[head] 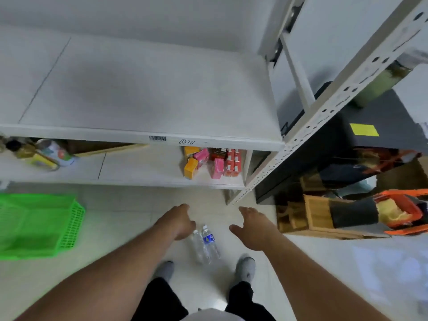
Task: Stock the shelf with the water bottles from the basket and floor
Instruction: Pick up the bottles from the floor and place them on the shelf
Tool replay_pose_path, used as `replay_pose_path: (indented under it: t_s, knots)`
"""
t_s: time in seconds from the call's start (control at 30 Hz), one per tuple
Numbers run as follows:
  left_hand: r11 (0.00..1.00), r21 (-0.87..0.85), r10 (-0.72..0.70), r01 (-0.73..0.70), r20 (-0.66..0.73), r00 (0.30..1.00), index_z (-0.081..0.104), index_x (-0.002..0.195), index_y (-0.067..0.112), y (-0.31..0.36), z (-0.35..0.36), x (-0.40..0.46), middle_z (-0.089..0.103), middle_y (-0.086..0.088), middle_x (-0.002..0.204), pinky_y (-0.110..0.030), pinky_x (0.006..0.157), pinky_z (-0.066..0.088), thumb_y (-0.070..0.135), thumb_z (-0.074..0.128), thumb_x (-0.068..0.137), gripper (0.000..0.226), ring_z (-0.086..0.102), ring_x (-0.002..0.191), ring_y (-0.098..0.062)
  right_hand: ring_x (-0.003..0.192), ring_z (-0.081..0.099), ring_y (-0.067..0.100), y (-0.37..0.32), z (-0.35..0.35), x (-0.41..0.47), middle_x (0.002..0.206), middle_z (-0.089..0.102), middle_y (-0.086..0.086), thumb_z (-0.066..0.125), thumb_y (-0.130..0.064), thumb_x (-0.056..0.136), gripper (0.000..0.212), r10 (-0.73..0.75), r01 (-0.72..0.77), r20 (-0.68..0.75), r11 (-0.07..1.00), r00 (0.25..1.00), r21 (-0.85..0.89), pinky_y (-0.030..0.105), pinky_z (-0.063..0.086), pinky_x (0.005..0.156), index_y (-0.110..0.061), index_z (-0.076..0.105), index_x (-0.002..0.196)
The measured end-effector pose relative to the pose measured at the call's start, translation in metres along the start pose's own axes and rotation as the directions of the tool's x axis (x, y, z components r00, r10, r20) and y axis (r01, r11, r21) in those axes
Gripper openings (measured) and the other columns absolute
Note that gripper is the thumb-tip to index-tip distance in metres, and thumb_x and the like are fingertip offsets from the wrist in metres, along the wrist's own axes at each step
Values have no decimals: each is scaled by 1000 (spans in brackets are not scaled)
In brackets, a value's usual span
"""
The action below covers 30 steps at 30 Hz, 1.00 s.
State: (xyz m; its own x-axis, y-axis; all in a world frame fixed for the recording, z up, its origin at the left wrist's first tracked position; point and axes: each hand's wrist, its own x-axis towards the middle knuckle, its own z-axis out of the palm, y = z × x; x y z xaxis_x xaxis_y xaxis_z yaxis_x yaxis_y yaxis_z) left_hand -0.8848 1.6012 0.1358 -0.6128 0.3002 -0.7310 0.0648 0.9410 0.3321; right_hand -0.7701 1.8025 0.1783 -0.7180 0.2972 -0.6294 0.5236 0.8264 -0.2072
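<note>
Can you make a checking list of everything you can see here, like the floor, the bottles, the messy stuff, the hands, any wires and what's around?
Surface: pale tiled floor; white upper shelf board bare where seen.
Job's things: two clear water bottles lying side by side on the floor between the feet; green basket on the floor at left, nothing seen inside.
Clutter: small orange, pink and red boxes on the lower shelf; blurred items at its left end.
Hands: left hand just above the bottles, holding nothing; right hand open, beside them.
Cables: nothing seen.
Surroundings: perforated metal shelf post; wooden crate and dark boxes at right.
</note>
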Motion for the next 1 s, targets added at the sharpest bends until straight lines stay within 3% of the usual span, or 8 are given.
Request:
replay_pose_path:
  t_s: [0.27,0.5,0.67,0.8,0.93,1.0]
  knots:
    - [923,-307,-241,234,15,970,29,152,22,-10,91,-2,37,-9,155,-30,106,38,42,59,90,72,46,134,-26,138,39,26,59,32,50,155,36,6,50,-55,94,74,-118,148,265,984,957,-97,35,34,110,-18,26,154]
    - [813,-496,-326,305,46,944,31,151,23,-63,170,26,38,-2,154,-30,107,38,45,60,90,72,47,134,-21,140,37,20,61,106,111,157,33,2,52,-57,92,79,-86,99,380,995,921,-15,32,32,110,-20,24,155]
    - [688,-639,-386,344,80,919,34,149,26,-111,267,127,44,0,151,-33,105,42,57,65,81,80,52,128,-19,130,50,19,71,222,222,151,44,1,62,-58,86,81,10,-79,381,983,925,165,34,44,104,-20,33,151]
    - [618,-694,-433,369,90,897,37,146,24,-144,368,238,50,-1,145,-34,100,47,61,71,73,89,57,122,-18,123,54,19,102,334,329,143,54,2,62,-62,84,80,116,-179,320,968,940,175,21,34,86,-16,41,145]
    - [586,-715,-460,381,95,883,39,145,21,-165,458,343,52,-2,141,-27,80,50,59,76,69,93,63,107,-17,122,56,25,141,434,415,141,54,5,66,-64,80,86,152,-202,278,966,949,163,29,44,95,-13,42,145]
    - [586,-721,-468,370,72,881,42,140,20,-171,494,385,55,0,136,-21,68,46,58,76,70,87,59,87,-5,125,53,25,155,475,447,143,52,6,68,-63,79,88,140,-191,272,967,952,169,28,41,94,-11,42,145]
